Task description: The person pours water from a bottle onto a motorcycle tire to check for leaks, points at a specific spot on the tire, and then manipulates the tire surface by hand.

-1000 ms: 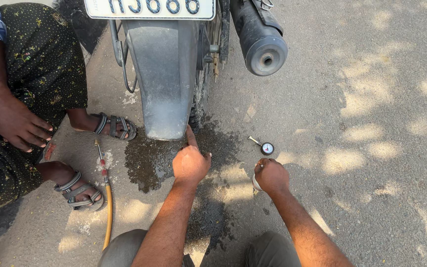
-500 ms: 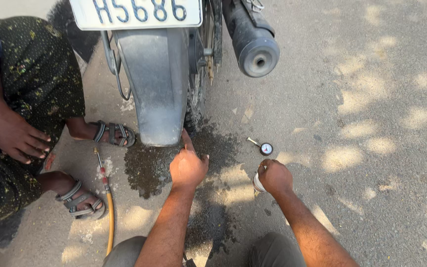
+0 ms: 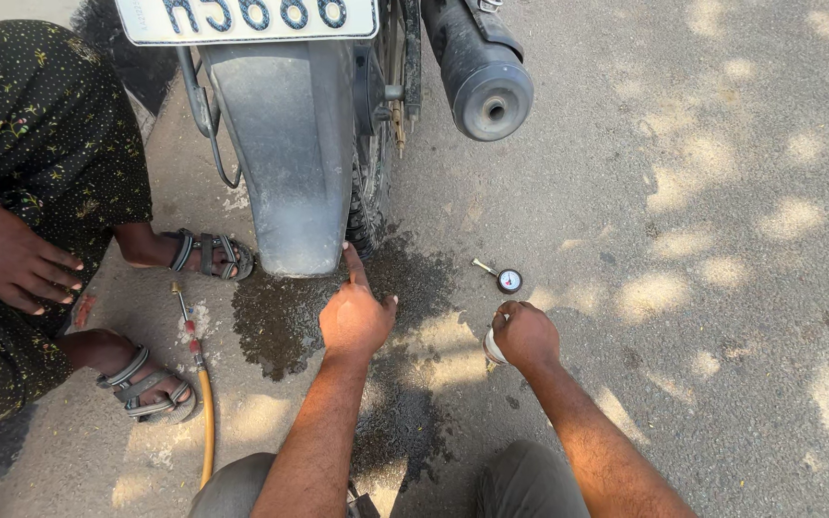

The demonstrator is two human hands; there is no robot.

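A: So, nearest the camera: the person crouches, knees low in view. The left hand (image 3: 355, 317) is loosely curled with its index finger out, the tip at the lower edge of the grey rear mudguard (image 3: 292, 144), just beside the rear tyre (image 3: 372, 206); it grasps nothing.

B: And the right hand (image 3: 524, 336)?

A: Clenched around a small pale container (image 3: 493, 348), resting on the pavement. What the container is cannot be told.

B: Progress?

A: A dark wet patch (image 3: 285, 321) spreads under the tyre, so wetting seems done; the finger looks to be singling out a spot. The pressure gauge (image 3: 505, 279) lies untouched, just beyond the right hand. An orange air hose (image 3: 205, 412) lies idle to the left, near another person's sandalled feet (image 3: 151, 395).

B: The tyre?

A: Black, knobbly, mostly hidden by the mudguard; the exhaust (image 3: 480, 72) sits farther right.
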